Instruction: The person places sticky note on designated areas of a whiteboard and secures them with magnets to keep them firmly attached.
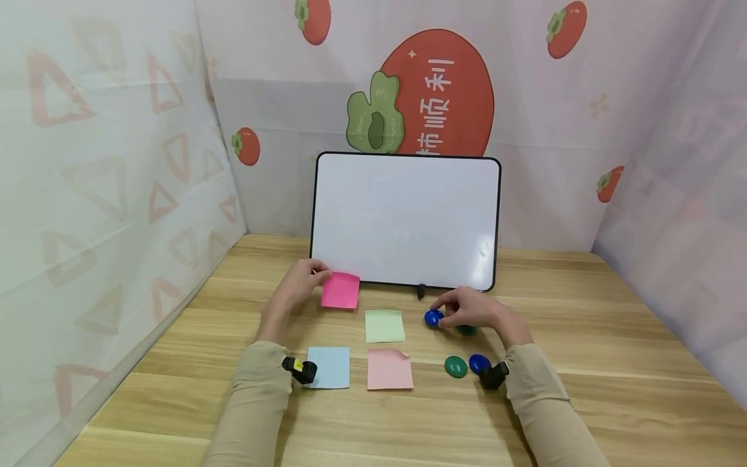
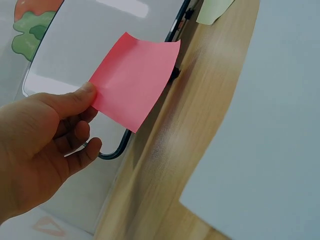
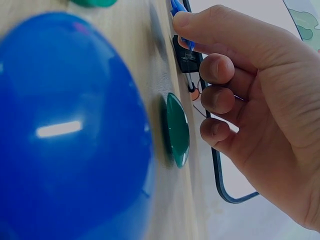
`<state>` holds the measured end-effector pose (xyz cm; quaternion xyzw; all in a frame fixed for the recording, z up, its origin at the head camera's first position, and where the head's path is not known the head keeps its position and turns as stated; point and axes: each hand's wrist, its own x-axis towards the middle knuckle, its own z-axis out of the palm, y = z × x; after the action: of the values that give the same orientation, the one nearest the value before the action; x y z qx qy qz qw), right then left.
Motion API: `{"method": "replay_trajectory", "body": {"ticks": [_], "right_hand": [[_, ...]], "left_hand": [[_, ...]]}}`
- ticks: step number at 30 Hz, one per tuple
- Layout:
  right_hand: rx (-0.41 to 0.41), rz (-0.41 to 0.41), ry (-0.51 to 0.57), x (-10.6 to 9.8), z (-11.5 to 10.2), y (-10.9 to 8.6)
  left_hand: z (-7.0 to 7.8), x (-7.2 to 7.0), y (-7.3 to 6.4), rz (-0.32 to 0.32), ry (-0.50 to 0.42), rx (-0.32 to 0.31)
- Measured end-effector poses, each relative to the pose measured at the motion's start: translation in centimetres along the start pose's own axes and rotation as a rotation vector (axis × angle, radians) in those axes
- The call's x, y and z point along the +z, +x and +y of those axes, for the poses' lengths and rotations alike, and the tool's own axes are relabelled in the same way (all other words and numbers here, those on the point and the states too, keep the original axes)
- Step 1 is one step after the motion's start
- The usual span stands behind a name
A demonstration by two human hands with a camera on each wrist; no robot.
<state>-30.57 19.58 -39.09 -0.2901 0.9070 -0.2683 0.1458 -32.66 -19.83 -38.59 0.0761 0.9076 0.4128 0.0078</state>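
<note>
Left-hand grip (image 1: 299, 281): thumb and forefinger pinch a hot-pink sticky note (image 1: 341, 291) by one edge, parted only by the paper; the remaining fingers bend loosely, off the note.
Right-hand grip (image 1: 474, 307): thumb and forefinger pinch a blue round magnet (image 1: 432, 318), spread only as far as the magnet needs; the other three fingers curl clear of it.
Hot-pink note's place: before the lower left part of the whiteboard (image 1: 405, 220), overlapping its frame in the head view; whether the two touch cannot be told.
Sticky notes: four, the pinched hot-pink one plus a pale-green note (image 1: 384, 326), a light-blue note (image 1: 329, 368) and a pale-pink note (image 1: 390, 370), these three on the wooden worktop (image 1: 613, 363).
Magnets: four, two blue and two green; the second blue magnet (image 1: 478, 362) lies just beside one green magnet (image 1: 456, 366), and the other green magnet (image 1: 466, 330) is partly hidden by the right-hand grip in the head view.
Whiteboard: one, black-framed, upright behind the notes.
Left wrist view: two black feet (image 2: 175, 74) at the board's bottom edge, where the head view shows one.
Right wrist view: the pinched magnet edge-on.
Head view alone: the pale-pink note's curled corner, and both wrist cameras (image 1: 307, 371).
</note>
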Motion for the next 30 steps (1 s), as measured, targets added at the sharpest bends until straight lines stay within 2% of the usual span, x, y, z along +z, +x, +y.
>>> {"method": "replay_trajectory", "body": {"ticks": [15, 20, 30], "right_hand": [[0.012, -0.009, -0.016, 0.1, 0.1, 0.4], [0.017, -0.009, -0.009, 0.3, 0.2, 0.4], [0.015, -0.005, -0.011, 0.5, 0.1, 0.5]], "left_hand": [[1.1, 0.0, 0.9, 0.069, 0.019, 0.018], [1.7, -0.2, 1.4, 0.091, 0.035, 0.053], [1.8, -0.4, 2.5, 0.137, 0.054, 0.068]]}}
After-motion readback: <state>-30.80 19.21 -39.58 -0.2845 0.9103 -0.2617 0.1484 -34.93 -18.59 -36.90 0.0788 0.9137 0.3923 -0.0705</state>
